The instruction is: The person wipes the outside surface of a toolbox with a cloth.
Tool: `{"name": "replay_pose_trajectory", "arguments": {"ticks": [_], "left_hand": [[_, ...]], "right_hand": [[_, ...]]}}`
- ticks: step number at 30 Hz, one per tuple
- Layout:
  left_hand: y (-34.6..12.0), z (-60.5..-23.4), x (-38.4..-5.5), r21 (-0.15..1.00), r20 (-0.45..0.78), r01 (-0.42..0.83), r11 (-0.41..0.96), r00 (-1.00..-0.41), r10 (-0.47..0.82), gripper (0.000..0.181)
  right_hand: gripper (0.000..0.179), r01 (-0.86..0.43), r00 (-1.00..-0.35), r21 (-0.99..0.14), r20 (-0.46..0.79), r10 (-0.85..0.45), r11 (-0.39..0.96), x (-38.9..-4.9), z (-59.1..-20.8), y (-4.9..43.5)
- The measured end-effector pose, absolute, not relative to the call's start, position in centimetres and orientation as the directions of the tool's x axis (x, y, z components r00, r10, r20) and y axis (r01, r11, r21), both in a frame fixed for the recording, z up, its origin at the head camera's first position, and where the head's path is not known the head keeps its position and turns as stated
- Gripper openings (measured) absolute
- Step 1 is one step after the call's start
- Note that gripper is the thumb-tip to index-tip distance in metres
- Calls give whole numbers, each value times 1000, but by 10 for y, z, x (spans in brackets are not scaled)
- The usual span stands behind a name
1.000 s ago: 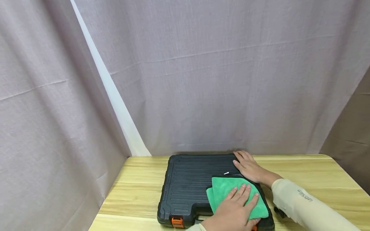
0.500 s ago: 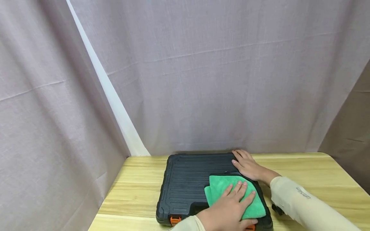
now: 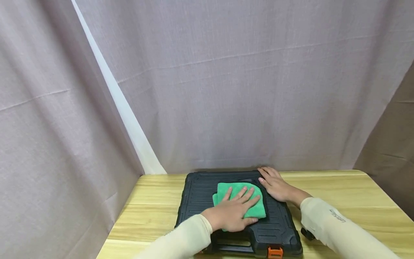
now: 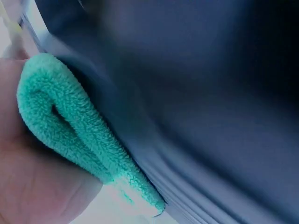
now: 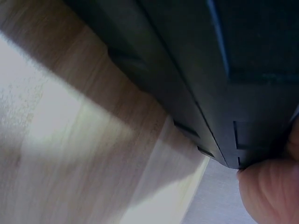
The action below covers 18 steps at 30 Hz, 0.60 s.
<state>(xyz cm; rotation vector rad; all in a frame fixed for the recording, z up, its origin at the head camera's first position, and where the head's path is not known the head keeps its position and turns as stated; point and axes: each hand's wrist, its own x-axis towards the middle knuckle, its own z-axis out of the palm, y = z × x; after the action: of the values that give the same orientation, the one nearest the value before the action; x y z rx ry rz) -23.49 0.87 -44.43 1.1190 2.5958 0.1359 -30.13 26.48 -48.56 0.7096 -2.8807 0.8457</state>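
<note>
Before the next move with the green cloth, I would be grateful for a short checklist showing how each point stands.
1. Left hand spread over the green cloth: ok, its fingers lie across the top.
2. Cloth lying on the lid of the black carrying case: ok, folded and resting there.
3. Right hand touching the case: ok, it rests at the far right corner.
4. Case lying flat on the wood-grain table: ok.
5. Right-side orange latch fully fastened: cannot tell, too small to judge.
6. Lid surface under the cloth clean: cannot tell, hidden.
</note>
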Motion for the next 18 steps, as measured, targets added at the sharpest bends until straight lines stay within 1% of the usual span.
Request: {"name": "replay_pose_trajectory", "arguments": {"ticks": [3,7,10,15,18], "left_hand": [[-13,-442,-248,240,-242,651,720,-678,694,72],[-43,-440,-260,251,-249,617,746,-703,666,72],[-67,-442,-262,247,-240,592,767,-730,640,73],[-104,-445,-262,273,-206,520,809,-790,577,72],[-118,-446,-260,299,-187,488,820,-812,552,73]], "right_hand": [[59,-455,-888,-494,195,-416,741,-303,-487,265],[59,-422,-902,-504,144,-408,754,-301,-481,262],[59,-406,-908,-504,126,-400,762,-301,-482,263],[62,-421,-904,-503,161,-397,755,-305,-492,266],[65,-427,-902,-497,170,-397,756,-308,-499,268]]}}
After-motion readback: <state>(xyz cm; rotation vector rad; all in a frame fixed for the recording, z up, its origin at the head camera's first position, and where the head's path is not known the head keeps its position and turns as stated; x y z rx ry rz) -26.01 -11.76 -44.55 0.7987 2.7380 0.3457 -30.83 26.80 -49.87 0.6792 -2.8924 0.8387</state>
